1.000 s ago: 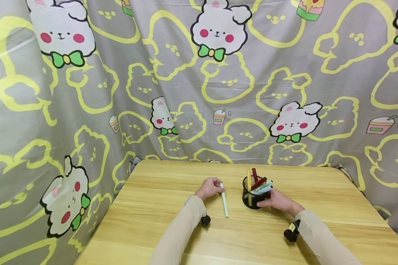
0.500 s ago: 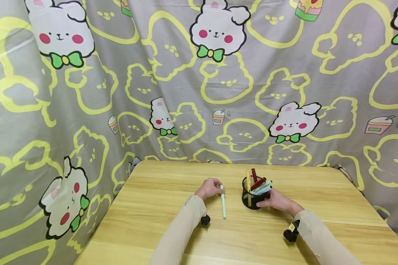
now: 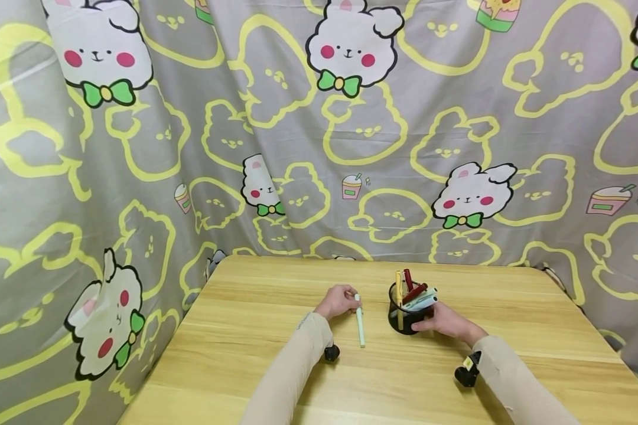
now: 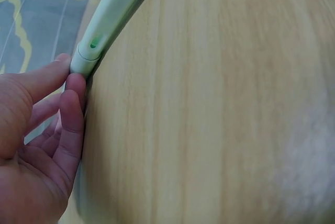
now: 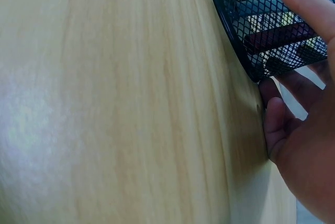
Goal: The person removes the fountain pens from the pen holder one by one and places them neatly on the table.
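Note:
With thumb and fingertips, my left hand point(image 3: 338, 301) pinches one end of a pale green pen point(image 3: 360, 327). In the left wrist view, that pen point(image 4: 112, 20) slants away from the thumb and a small slot shows on its barrel. To the right, a black mesh pen holder point(image 3: 395, 323) stands upright on the table. My right hand point(image 3: 446, 323) grips its right side, thumb across the front. In the right wrist view the mesh wall point(image 5: 261, 30) shows pens inside, and some curled fingers lie low against the tabletop.
Yellow point(image 3: 399, 286), dark red point(image 3: 414, 293) and pale blue point(image 3: 421, 303) pens lean in the holder. The wooden table point(image 3: 276, 283) runs back to a grey cartoon-print curtain point(image 3: 298, 136), which also hangs along the left side.
The lower end of the green pen has swung slightly left and then back right in my left hand. My right hand and the pen holder have stayed in place.

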The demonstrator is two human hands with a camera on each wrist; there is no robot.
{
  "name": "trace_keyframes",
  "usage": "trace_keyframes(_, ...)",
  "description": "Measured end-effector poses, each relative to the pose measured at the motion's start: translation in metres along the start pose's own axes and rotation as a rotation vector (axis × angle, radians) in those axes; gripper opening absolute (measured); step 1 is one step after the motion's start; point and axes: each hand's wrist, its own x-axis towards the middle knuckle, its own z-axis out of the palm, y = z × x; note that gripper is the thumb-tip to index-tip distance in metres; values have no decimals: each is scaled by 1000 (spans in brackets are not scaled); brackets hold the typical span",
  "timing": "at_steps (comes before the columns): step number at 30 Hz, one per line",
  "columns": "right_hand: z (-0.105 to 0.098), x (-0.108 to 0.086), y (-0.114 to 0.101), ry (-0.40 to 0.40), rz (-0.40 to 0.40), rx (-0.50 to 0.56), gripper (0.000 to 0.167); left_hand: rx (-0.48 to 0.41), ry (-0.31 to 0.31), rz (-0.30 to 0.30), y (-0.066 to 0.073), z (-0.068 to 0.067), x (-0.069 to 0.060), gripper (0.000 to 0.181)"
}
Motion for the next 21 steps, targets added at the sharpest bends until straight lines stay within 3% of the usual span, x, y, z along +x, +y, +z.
trace_keyframes(14,2,2,-1,0,15,17,74,19,40,41,6,-5,-7,38)
trace_keyframes(21,0,1,0,-14,10,7,71,30,105,165,26,-1,-6,32)
